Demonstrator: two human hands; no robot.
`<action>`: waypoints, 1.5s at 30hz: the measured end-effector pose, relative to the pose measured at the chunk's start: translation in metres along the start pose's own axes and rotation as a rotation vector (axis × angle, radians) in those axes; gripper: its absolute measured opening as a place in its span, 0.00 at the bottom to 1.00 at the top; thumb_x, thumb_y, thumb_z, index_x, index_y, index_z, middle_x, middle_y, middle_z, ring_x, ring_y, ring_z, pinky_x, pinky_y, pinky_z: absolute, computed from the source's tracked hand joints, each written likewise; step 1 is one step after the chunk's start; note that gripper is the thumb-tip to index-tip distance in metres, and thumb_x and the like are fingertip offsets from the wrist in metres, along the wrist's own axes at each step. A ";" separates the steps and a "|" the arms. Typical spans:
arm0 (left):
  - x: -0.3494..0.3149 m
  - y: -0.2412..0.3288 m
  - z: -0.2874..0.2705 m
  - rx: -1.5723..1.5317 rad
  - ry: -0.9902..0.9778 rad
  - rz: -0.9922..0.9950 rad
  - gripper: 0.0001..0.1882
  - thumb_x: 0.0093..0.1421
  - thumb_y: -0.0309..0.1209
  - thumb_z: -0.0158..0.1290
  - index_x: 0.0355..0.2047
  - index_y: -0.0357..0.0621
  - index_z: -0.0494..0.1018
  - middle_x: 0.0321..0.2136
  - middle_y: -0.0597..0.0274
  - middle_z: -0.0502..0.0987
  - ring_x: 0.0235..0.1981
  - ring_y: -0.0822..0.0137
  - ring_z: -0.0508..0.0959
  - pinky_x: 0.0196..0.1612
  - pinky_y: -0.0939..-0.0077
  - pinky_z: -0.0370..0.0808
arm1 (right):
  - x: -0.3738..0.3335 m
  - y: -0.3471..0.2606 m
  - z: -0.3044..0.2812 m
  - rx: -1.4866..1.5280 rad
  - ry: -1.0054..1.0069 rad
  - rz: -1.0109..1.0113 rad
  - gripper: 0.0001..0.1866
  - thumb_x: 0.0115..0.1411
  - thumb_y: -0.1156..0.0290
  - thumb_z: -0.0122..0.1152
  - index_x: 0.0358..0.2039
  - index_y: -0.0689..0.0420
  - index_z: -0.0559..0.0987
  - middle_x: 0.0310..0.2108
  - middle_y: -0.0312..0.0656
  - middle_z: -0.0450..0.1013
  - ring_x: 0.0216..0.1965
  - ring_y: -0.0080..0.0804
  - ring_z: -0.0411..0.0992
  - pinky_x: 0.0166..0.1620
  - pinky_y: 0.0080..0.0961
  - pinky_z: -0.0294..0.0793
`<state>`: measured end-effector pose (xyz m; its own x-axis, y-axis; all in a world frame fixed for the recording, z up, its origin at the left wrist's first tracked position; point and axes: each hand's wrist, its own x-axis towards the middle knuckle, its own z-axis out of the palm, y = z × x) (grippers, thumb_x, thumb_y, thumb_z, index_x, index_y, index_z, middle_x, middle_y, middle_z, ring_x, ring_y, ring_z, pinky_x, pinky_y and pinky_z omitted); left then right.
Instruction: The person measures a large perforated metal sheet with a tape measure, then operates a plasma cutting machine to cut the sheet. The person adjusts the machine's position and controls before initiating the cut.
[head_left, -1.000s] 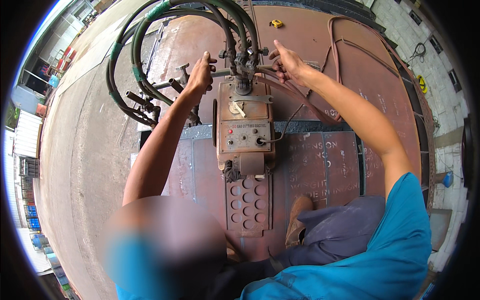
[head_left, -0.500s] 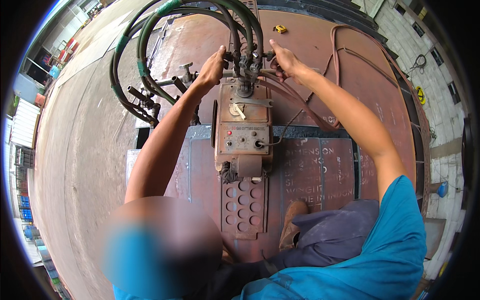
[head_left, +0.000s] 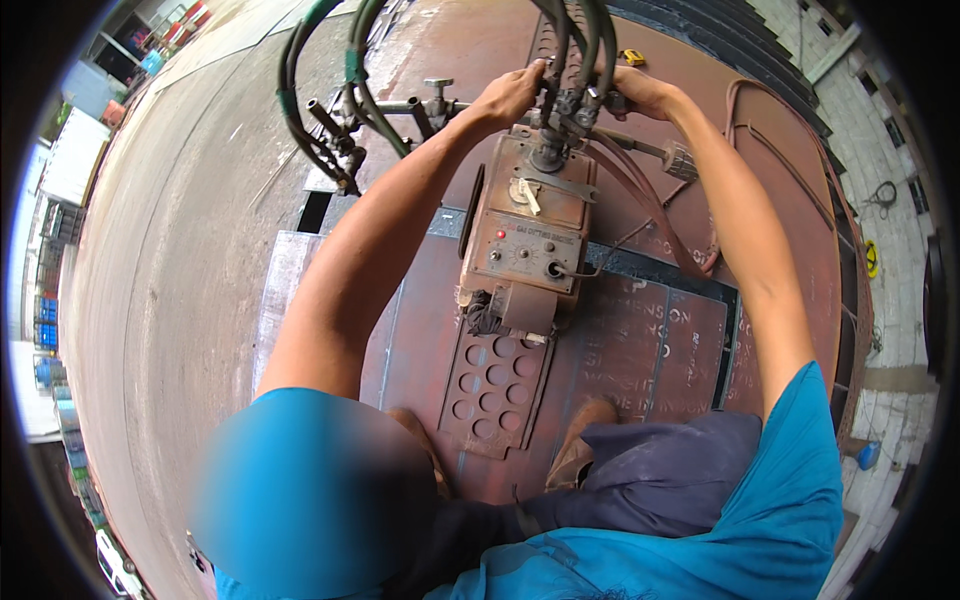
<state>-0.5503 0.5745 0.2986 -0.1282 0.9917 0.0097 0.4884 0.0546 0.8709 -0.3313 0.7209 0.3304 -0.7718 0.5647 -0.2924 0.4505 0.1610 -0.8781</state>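
Observation:
A worn, tan gas cutting machine stands on a perforated track. On its far end rises a valve manifold with dark green hoses arching from its top. My left hand is closed at a valve knob on the manifold's left side. On the opposite side, my right hand has its fingers curled round another valve knob. The fingertips of both hands are partly hidden. A flat open-ended spanner lies across the machine's top, beside a pale lever.
Steel plate lies under the track. To the left, a horizontal bar carries torch tubes. A ribbed cylindrical knob sticks out right of the machine. Reddish hoses run over the plate near a yellow tape measure.
The view has shifted and tilted, so the machine appears further right and higher. My raised thumbs have come down, and both hands now close in at the valve knobs.

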 end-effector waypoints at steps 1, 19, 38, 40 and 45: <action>-0.001 -0.011 -0.008 0.019 0.025 0.010 0.44 0.70 0.68 0.30 0.56 0.40 0.74 0.33 0.55 0.77 0.27 0.67 0.73 0.26 0.68 0.71 | 0.005 -0.006 0.007 -0.027 0.017 0.024 0.28 0.72 0.38 0.43 0.34 0.49 0.78 0.20 0.29 0.67 0.20 0.20 0.62 0.24 0.23 0.61; -0.059 0.031 0.004 -0.058 0.187 -0.051 0.29 0.72 0.49 0.35 0.50 0.45 0.81 0.48 0.44 0.82 0.54 0.44 0.79 0.59 0.54 0.73 | 0.089 0.045 -0.036 0.119 -0.098 -0.064 0.27 0.70 0.39 0.50 0.52 0.49 0.75 0.35 0.33 0.70 0.28 0.24 0.67 0.27 0.23 0.68; -0.005 -0.002 0.014 0.037 0.217 0.149 0.32 0.70 0.53 0.34 0.35 0.36 0.79 0.32 0.36 0.80 0.42 0.38 0.81 0.50 0.50 0.74 | 0.001 -0.010 0.003 0.073 -0.064 -0.044 0.29 0.65 0.34 0.58 0.40 0.49 0.80 0.26 0.28 0.69 0.25 0.17 0.64 0.24 0.20 0.62; -0.001 -0.005 0.018 0.067 0.202 0.166 0.34 0.70 0.54 0.34 0.35 0.35 0.78 0.32 0.36 0.80 0.41 0.39 0.81 0.49 0.50 0.74 | -0.003 -0.010 0.001 0.073 -0.066 -0.024 0.30 0.64 0.33 0.58 0.42 0.50 0.81 0.25 0.28 0.70 0.24 0.16 0.64 0.24 0.19 0.61; 0.005 -0.014 0.022 0.055 0.195 0.229 0.34 0.71 0.54 0.33 0.39 0.35 0.77 0.33 0.36 0.80 0.42 0.39 0.80 0.49 0.51 0.73 | -0.009 -0.007 0.009 0.062 -0.025 -0.033 0.31 0.63 0.32 0.58 0.40 0.50 0.83 0.24 0.27 0.70 0.23 0.16 0.62 0.24 0.19 0.60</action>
<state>-0.5384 0.5814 0.2754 -0.1702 0.9380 0.3019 0.5692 -0.1565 0.8072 -0.3314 0.7076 0.3361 -0.7968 0.5396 -0.2719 0.3969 0.1279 -0.9089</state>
